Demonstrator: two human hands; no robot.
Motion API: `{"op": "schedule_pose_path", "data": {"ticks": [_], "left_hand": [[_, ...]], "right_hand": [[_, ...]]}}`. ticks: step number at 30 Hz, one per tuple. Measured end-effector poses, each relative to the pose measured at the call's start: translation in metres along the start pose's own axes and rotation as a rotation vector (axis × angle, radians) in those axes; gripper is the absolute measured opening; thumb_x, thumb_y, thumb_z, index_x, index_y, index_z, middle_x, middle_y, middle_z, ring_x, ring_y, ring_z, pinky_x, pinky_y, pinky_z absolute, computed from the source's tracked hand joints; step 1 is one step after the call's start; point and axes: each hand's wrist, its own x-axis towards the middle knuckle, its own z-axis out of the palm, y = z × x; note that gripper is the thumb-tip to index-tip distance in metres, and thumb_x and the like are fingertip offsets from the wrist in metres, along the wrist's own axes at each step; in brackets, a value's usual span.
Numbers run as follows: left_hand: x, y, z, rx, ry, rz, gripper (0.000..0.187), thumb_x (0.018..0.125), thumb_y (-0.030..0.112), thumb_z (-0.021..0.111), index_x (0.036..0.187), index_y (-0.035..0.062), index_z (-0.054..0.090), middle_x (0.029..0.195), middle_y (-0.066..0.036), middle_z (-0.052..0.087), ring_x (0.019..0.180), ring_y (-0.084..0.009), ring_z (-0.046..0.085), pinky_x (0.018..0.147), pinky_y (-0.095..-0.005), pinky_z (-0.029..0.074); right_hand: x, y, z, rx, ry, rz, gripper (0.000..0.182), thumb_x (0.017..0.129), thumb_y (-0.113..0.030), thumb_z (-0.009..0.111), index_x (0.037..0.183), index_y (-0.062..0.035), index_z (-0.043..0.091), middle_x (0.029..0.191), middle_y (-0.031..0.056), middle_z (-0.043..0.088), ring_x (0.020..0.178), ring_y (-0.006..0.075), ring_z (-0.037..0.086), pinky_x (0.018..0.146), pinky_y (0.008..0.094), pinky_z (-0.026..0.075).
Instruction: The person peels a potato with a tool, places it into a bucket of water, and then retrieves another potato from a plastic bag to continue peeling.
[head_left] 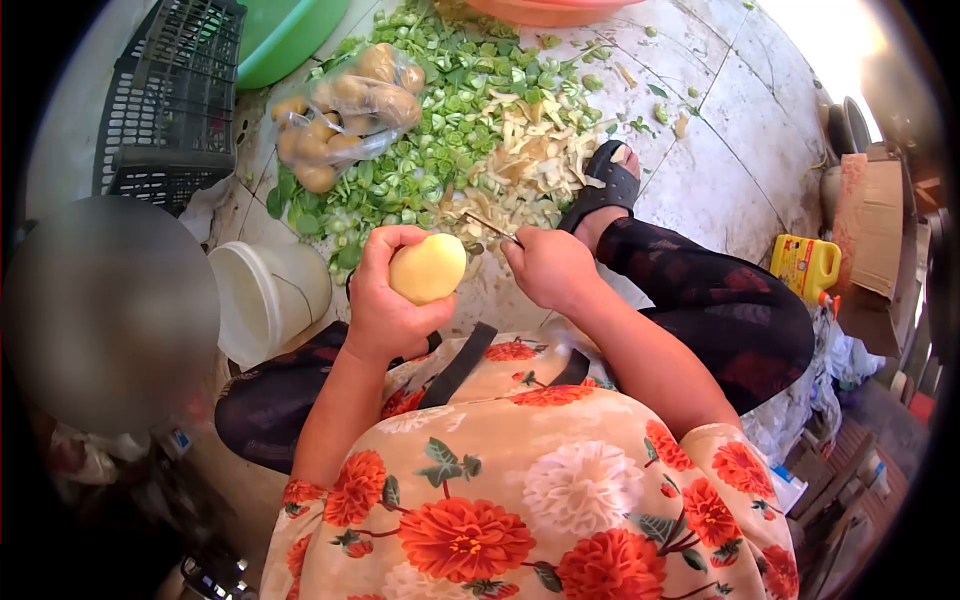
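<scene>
A peeled potato (428, 269), pale yellow and smooth, sits in my left hand (388, 312), with the fingers wrapped round its far side and the thumb below. My right hand (553, 268) is closed round the handle of a thin-bladed tool (492, 226); whether it is a knife or a peeler I cannot tell. Its blade points left, apart from the potato. Beneath and beyond the hands lies a heap of potato peels (530, 160). Cut green vegetable pieces (445, 100) spread around the peels. On these greens rests a clear plastic bag of unpeeled potatoes (345, 110).
A white bucket (270, 300) stands left of my left hand. Farther left are a black plastic crate (170, 100) and a green basin (285, 35). A pinkish basin (550, 8) shows at the top. To the right stand a yellow jug (803, 265) and cardboard (880, 230).
</scene>
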Motion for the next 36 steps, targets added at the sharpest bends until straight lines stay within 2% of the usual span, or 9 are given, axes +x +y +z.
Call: {"op": "schedule_pose_path", "data": {"ticks": [3,6,9,15,17,23,26,29,36], "left_hand": [[0.0,-0.005,-0.002,0.11,0.079,-0.085,0.056,0.061,0.003,0.074,0.111,0.0051,0.049,0.104,-0.006,0.058,0.094,-0.0143,0.058,0.084,-0.0301,0.05],[0.002,-0.009,0.004,0.294,0.103,-0.081,0.055,0.062,0.004,0.074,0.111,0.0048,0.049,0.103,-0.006,0.059,0.094,-0.0151,0.059,0.083,-0.0307,0.05],[-0.001,-0.007,0.005,0.392,0.121,-0.063,0.053,0.062,0.004,0.074,0.11,0.0045,0.05,0.101,-0.007,0.059,0.093,-0.0155,0.06,0.083,-0.0308,0.05],[-0.004,-0.004,0.002,0.032,0.103,0.007,0.059,0.064,0.002,0.074,0.115,0.0048,0.045,0.105,-0.006,0.056,0.093,-0.0162,0.058,0.082,-0.0302,0.05],[-0.003,-0.01,0.0,-0.333,0.101,-0.225,0.064,0.063,-0.001,0.075,0.118,0.0053,0.043,0.108,-0.007,0.055,0.095,-0.0162,0.059,0.081,-0.0294,0.051],[-0.002,-0.036,-0.001,-0.672,0.013,-0.439,0.067,0.061,-0.001,0.074,0.121,0.0065,0.045,0.109,-0.011,0.057,0.094,-0.0208,0.061,0.077,-0.033,0.055],[-0.006,-0.022,-0.002,-0.904,-0.217,-0.23,0.069,0.061,0.003,0.074,0.124,0.0061,0.046,0.111,-0.015,0.057,0.094,-0.0247,0.062,0.074,-0.035,0.056],[0.0,-0.018,-0.005,-1.084,-0.181,-0.21,0.07,0.061,0.01,0.073,0.126,0.0056,0.047,0.115,-0.019,0.057,0.096,-0.0277,0.062,0.074,-0.0369,0.056],[-0.002,-0.022,-0.005,-1.04,-0.053,-0.451,0.063,0.065,0.013,0.07,0.124,0.0045,0.049,0.114,-0.014,0.059,0.099,-0.0285,0.062,0.075,-0.0387,0.056]], "right_hand": [[-0.007,-0.024,-0.026,0.098,0.062,0.02,0.031,0.093,-0.032,0.055,0.081,-0.0033,0.056,0.07,0.0208,0.061,0.071,0.0414,0.061,0.063,0.0494,0.048],[-0.023,-0.04,-0.027,0.228,0.121,-0.179,0.033,0.092,-0.033,0.055,0.08,-0.0025,0.057,0.068,0.0199,0.063,0.066,0.0412,0.063,0.063,0.0503,0.05],[-0.026,-0.043,-0.024,0.207,0.04,-0.118,0.03,0.094,-0.029,0.056,0.081,-0.0024,0.056,0.072,0.0213,0.062,0.071,0.0414,0.061,0.063,0.0493,0.048],[-0.005,-0.015,0.003,0.135,-0.056,0.073,0.036,0.093,-0.035,0.052,0.082,-0.002,0.06,0.075,0.0236,0.064,0.077,0.0406,0.064,0.071,0.0525,0.049],[-0.006,-0.021,-0.008,0.19,-0.008,0.051,0.036,0.093,-0.036,0.053,0.082,-0.0023,0.06,0.075,0.0237,0.064,0.077,0.041,0.064,0.07,0.0525,0.049],[-0.02,-0.045,-0.027,0.295,0.04,-0.126,0.035,0.093,-0.035,0.052,0.082,-0.0025,0.06,0.076,0.0235,0.064,0.076,0.0424,0.063,0.07,0.0525,0.048],[-0.014,-0.022,0.0,0.199,0.005,-0.094,0.035,0.092,-0.035,0.053,0.08,-0.002,0.059,0.074,0.0232,0.064,0.075,0.0427,0.063,0.069,0.0522,0.048],[-0.004,-0.019,-0.006,0.167,0.004,-0.031,0.036,0.092,-0.034,0.054,0.079,-0.0013,0.059,0.072,0.0232,0.063,0.074,0.0429,0.062,0.067,0.0519,0.048],[-0.016,-0.049,-0.032,0.419,0.144,-0.196,0.032,0.091,-0.031,0.058,0.079,-0.0015,0.058,0.071,0.0223,0.062,0.07,0.0427,0.061,0.063,0.0497,0.048]]}}
